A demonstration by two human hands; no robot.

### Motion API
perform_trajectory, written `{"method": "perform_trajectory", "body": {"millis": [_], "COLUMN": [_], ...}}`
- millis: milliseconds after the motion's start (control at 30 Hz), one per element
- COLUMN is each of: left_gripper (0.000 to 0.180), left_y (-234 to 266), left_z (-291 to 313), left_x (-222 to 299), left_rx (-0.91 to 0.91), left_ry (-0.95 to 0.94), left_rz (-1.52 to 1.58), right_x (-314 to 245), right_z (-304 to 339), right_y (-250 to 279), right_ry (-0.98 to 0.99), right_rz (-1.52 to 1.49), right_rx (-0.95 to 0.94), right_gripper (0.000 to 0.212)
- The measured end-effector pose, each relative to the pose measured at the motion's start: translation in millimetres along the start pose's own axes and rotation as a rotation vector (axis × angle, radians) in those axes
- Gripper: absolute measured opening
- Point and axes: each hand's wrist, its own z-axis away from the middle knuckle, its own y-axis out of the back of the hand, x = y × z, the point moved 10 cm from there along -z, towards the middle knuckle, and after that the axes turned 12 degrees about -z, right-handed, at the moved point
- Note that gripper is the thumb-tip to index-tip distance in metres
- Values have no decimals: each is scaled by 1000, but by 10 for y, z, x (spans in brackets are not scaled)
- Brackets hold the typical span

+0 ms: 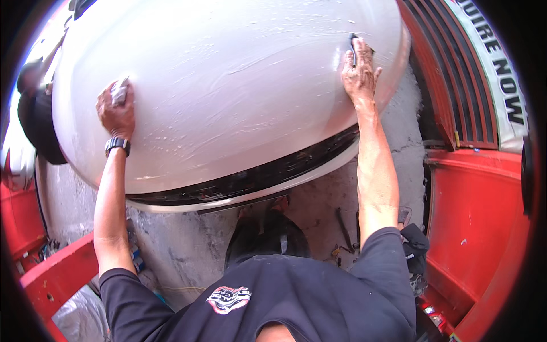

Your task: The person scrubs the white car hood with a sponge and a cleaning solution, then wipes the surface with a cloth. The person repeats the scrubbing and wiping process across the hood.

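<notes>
Big pale car panel hogs most of the space here, wet and streaky, right under both hands. Red metal wall boxes in the right, red beam lower left, another person by the panel's left edge. There's a strip of concrete floor before the wall. Left hand's curled round a whitish wad; right hand lies over a dark-edged tool, mostly covered, so can't tell if it's gripped.

One head-worn fisheye; close, steeply downward
</notes>
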Motion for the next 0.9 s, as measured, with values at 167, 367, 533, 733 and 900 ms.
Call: {"method": "perform_trajectory", "body": {"millis": [167, 367, 533, 733, 900], "left_gripper": [39, 36, 42, 57, 56], "left_y": [170, 196, 786, 1098, 821], "left_z": [6, -82, 383, 1060, 996], "left_x": [15, 115, 656, 2001, 3277], "left_rx": [10, -15, 68, -203, -242], "left_ry": [33, -53, -135, -342, -372], "left_rz": [-62, 27, 419, 255, 246], "right_x": [-2100, -2913, -1585, 692, 1654], "right_z": [988, 2115, 2309, 3331, 3526], "right_y": [-782, -573, 582, 1618, 1929], "right_ry": [341, 455, 260, -449, -549], "right_rz": [-213, -484, -488, -417, -420], "right_rx": [-185, -569, -382, -101, 6], "right_gripper": [68, 54, 49, 45, 45]}}
